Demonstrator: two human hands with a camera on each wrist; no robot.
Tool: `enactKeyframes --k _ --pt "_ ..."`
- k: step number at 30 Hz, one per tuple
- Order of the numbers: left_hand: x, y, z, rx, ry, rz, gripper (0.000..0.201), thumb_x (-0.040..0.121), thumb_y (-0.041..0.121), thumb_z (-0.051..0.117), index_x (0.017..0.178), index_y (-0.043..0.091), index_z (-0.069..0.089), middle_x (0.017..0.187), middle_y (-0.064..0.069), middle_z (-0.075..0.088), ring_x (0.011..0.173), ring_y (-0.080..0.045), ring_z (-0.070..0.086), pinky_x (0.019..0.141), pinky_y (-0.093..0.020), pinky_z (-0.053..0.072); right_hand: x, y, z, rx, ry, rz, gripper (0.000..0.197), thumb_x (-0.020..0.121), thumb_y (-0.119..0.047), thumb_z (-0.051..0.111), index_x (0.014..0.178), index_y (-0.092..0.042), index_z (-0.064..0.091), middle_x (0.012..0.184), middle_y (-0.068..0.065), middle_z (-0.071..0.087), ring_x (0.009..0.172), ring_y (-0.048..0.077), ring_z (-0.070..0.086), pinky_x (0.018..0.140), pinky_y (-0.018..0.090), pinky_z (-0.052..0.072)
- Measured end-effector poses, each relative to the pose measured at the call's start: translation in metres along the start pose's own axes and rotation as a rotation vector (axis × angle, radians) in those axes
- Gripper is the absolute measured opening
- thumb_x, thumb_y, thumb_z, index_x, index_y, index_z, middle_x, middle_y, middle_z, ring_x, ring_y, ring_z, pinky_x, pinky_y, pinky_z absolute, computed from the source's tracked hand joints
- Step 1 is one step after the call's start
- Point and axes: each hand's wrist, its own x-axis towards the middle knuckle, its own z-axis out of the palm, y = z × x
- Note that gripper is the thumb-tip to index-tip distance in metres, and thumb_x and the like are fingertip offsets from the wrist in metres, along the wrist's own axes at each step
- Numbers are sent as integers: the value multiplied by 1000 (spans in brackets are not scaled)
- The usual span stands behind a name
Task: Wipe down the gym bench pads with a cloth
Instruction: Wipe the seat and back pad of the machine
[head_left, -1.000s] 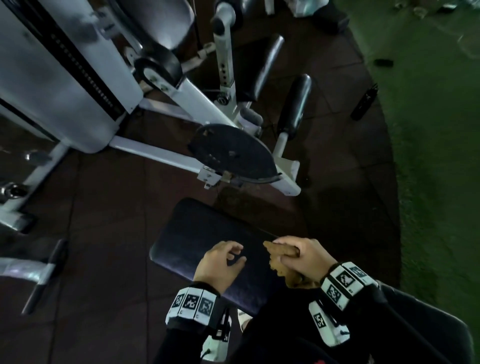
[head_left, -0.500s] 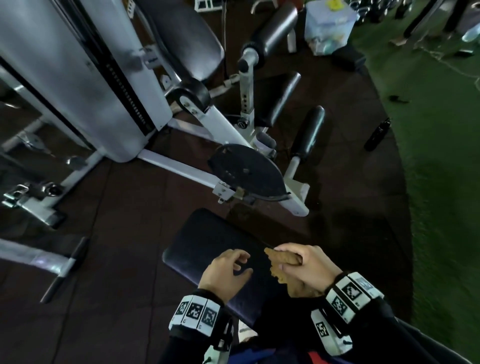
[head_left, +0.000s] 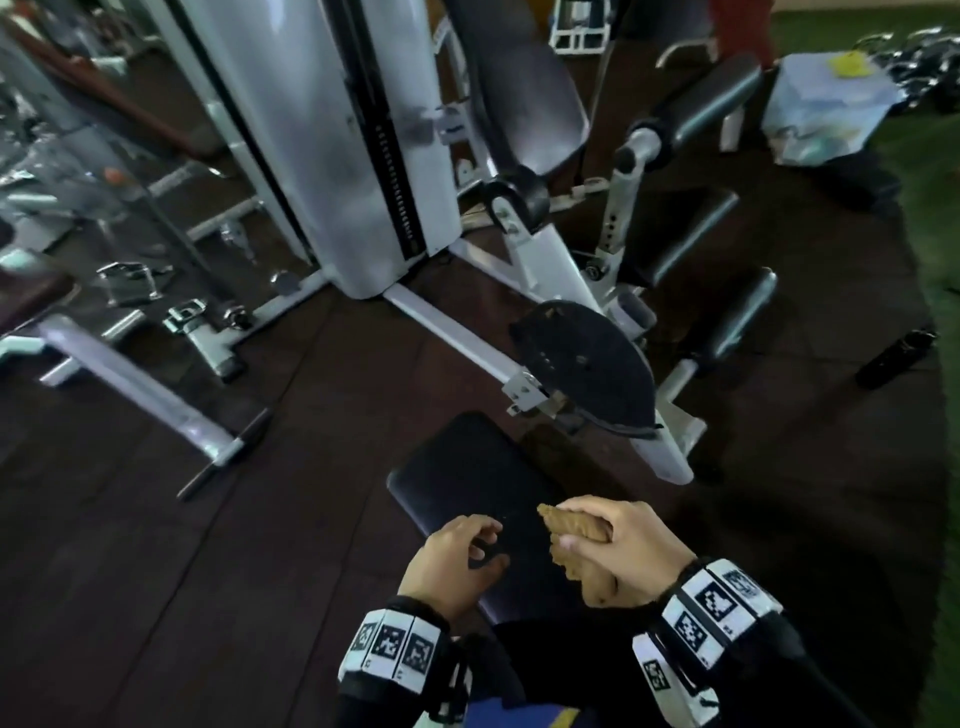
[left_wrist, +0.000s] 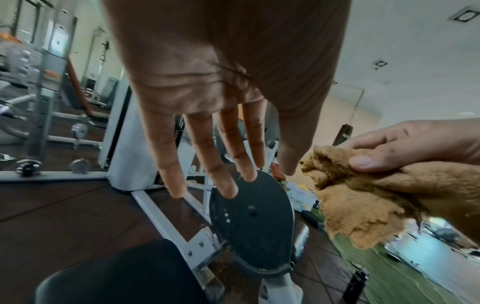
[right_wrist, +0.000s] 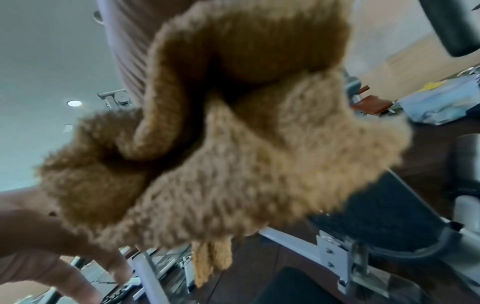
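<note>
A black bench pad (head_left: 467, 467) lies just in front of me, its near end under both hands. My right hand (head_left: 613, 545) grips a bunched tan fluffy cloth (head_left: 569, 525) above the pad's right side; the cloth (right_wrist: 233, 144) fills the right wrist view and shows again at the right of the left wrist view (left_wrist: 363, 195). My left hand (head_left: 457, 561) hovers over the pad beside it, fingers relaxed and holding nothing; its fingers (left_wrist: 207, 160) hang fairly straight. The pad's corner (left_wrist: 124, 273) shows below them.
A white weight machine (head_left: 332, 145) with a black round plate (head_left: 587, 364) and roller pads (head_left: 737, 317) stands ahead. More metal frames (head_left: 135, 364) lie at the left. A dark bottle (head_left: 893, 358) lies at the right by green turf (head_left: 945, 260).
My head has tilted up, so more of the machine and room shows. Both hands stay over the pad's near end, the right one still holding the cloth.
</note>
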Motion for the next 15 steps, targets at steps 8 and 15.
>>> enactKeyframes --k 8,15 --pt "-24 -51 -52 -45 163 -103 28 78 24 72 104 31 65 98 15 59 81 -2 61 81 -28 52 46 -48 56 -53 -166 -55 30 77 -23 74 101 -38 65 92 -14 70 87 -8 62 79 7 46" --pt "-52 -127 -136 -72 219 -179 29 79 28 72 107 30 64 100 13 59 84 -9 63 81 -34 52 107 -118 142 -55 -224 -81 31 76 -21 76 102 -34 66 91 -12 71 83 -8 64 72 3 45"
